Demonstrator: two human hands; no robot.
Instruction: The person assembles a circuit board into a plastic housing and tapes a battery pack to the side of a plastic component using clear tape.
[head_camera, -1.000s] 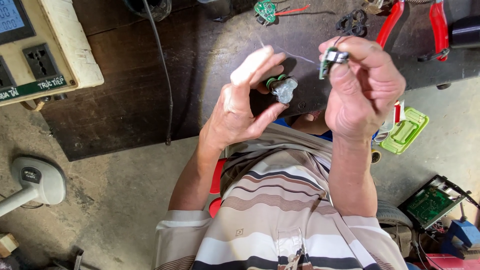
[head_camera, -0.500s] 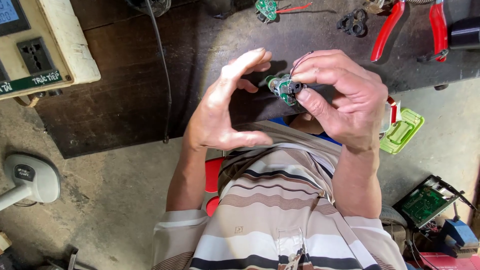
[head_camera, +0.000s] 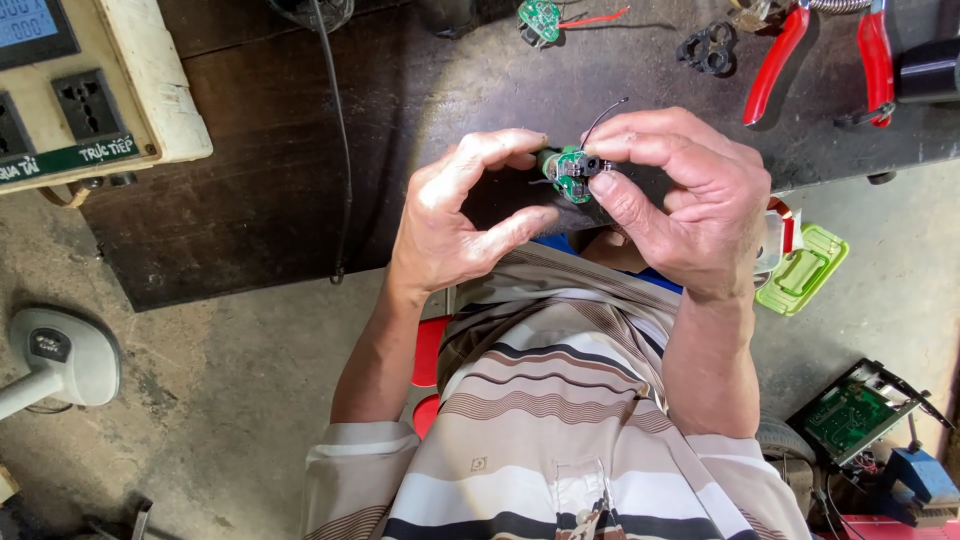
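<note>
Dark wood forms the surface (head_camera: 300, 180). Above it, a small green circuit board (head_camera: 572, 172) with a thin black wire is pinched between left hand (head_camera: 465, 215) at nine o'clock and right hand (head_camera: 680, 200) at three; light, stiff, fragile, it is best gripped by its edges.

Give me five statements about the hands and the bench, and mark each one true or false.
1. Both the left hand and the right hand pinch the small green circuit board. True.
2. The red-handled pliers are in the right hand. False: they lie on the dark workbench.
3. A thin black wire sticks up from the held board. True.
4. A second green board lies at the bench's far edge. True.
5. The held board rests flat on the bench. False: it is held above it.
</note>
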